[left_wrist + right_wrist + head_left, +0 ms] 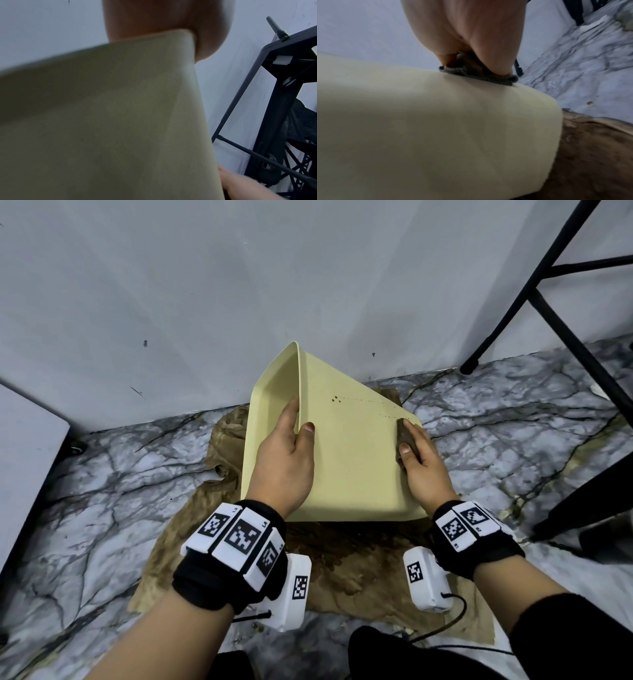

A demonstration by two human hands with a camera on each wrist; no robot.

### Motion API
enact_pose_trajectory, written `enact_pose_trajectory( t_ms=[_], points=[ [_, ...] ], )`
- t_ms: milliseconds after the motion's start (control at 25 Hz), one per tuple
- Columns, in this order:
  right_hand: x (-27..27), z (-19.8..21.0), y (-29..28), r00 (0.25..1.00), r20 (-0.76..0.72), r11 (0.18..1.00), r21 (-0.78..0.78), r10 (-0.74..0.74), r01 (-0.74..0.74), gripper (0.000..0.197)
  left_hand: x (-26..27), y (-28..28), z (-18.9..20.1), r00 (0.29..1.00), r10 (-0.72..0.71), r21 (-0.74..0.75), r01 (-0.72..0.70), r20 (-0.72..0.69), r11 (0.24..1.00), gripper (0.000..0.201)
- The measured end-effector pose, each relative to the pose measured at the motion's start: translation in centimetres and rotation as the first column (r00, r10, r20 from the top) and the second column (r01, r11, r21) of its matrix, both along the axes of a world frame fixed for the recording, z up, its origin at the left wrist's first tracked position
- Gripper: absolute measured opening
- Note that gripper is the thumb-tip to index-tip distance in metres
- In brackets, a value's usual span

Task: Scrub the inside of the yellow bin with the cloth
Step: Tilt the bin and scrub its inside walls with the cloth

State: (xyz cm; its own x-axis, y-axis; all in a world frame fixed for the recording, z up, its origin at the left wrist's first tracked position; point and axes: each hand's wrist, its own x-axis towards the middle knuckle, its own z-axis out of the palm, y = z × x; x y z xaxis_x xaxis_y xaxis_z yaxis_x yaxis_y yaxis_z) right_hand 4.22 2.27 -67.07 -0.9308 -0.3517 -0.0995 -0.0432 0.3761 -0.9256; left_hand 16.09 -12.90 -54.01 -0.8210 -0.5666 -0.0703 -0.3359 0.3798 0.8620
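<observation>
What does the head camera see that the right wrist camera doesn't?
Only the head camera shows the left hand gripping the rim of the pale yellow plastic bin, the tiny holes in its side, and the marker wristbands. Only the right wrist camera shows the ropy folded edge of the dark grey cloth close up. Both show the right hand pressing that cloth on the bin's outside, the stained brown sheet underneath and the marbled floor.

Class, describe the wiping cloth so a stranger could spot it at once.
Find the yellow bin tipped over on the marble floor. Near its right edge, the right hand holds a small cloth against the outer side. It is dark grey and wadded, unlike the big brown sheet under the bin.
</observation>
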Motion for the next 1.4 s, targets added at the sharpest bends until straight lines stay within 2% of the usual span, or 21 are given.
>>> enact_pose_trajectory(
  t_ms=[160,280,480,720,920,1120,1280,1400],
  points=[
    [3.0,4.5,-3.4,0.976,-0.175,0.982,-0.119,0.128,-0.150,0.045,-0.2,0.3,0.1,1.000,-0.014,-0.019,0.014,0.010,1.000,0.043],
    [4.7,7.1,-6.2,0.934,-0.294,0.959,-0.134,0.203,-0.250,0.048,-0.2,0.4,0.1,1.000,-0.010,-0.022,0.009,-0.015,1.000,0.044],
    [4.3,6.0,-5.4,0.934,-0.280,0.949,-0.155,0.223,-0.273,0.047,0.1,0.1,0.1,1.000,-0.006,-0.041,0.007,0.013,0.999,0.045],
    [3.2,2.6,-2.8,0.972,-0.187,0.983,-0.088,0.141,-0.160,0.046,-0.2,-1.0,1.2,0.994,-0.014,-0.131,0.028,0.111,0.991,0.045],
    [4.2,2.5,-2.2,0.974,-0.171,0.982,-0.083,0.151,-0.167,0.044,-1.0,-1.2,0.7,0.996,0.085,-0.046,-0.084,0.024,0.995,0.012],
    [5.7,3.9,-2.8,0.970,-0.186,0.979,-0.104,0.155,-0.177,0.045,-0.8,-0.7,0.0,0.992,0.086,-0.150,-0.099,-0.093,0.984,0.015],
    [6.2,7.0,-5.3,0.924,-0.333,0.959,-0.137,0.190,-0.247,0.047,-0.9,-0.2,0.3,0.988,0.050,-0.193,-0.078,-0.148,0.978,0.013],
    [5.5,7.3,-5.7,0.907,-0.369,0.954,-0.134,0.204,-0.269,0.048,-0.6,0.5,0.0,0.984,0.049,-0.176,-0.079,-0.169,0.981,0.014]
  ],
)
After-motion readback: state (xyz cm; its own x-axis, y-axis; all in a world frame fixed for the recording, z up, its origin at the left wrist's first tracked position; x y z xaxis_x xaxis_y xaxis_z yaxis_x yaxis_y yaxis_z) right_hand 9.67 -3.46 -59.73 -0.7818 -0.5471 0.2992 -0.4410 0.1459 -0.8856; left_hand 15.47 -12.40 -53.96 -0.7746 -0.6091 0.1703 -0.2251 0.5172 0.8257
